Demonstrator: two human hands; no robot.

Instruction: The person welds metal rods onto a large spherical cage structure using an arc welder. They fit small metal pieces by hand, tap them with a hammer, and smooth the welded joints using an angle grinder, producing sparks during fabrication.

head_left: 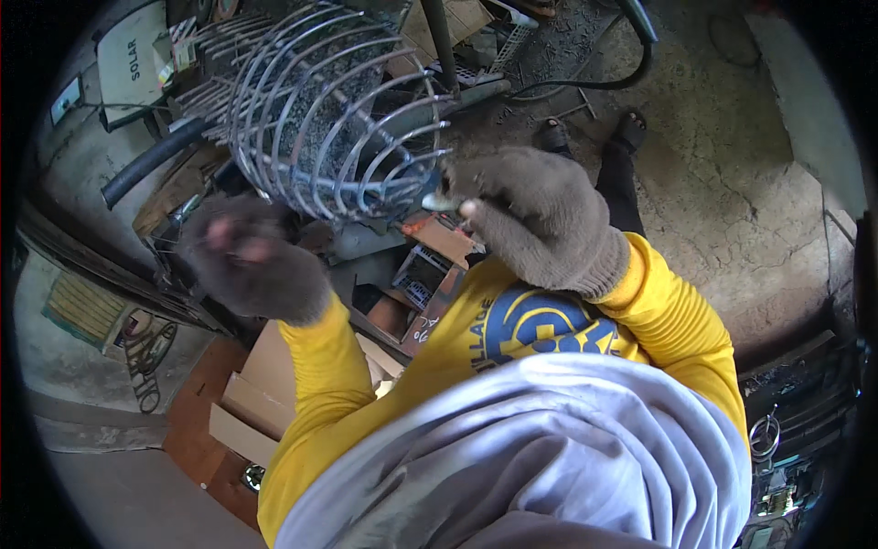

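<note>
A large cage of curved metal rods (pixel 340 117), with straight rod ends sticking out at its left, stands in front of me. My right hand (pixel 540 215), in a worn brown knit glove, is closed beside the cage's lower right. A small pale, flat piece (pixel 442 202) is pinched between its thumb and fingers, close to the rods. My left hand (pixel 251 261), gloved the same way with bare fingertips poking through, is raised near the cage's lower left. Motion blurs its fingers, and I make out nothing in it.
Cardboard boxes (pixel 261 384) lie below my left arm. A dark pipe (pixel 155 163) juts out left of the cage, near a white case (pixel 133 64). A black hose (pixel 640 59) curves at the upper right. Two sandalled feet (pixel 627 131) rest on the concrete floor (pixel 713 183).
</note>
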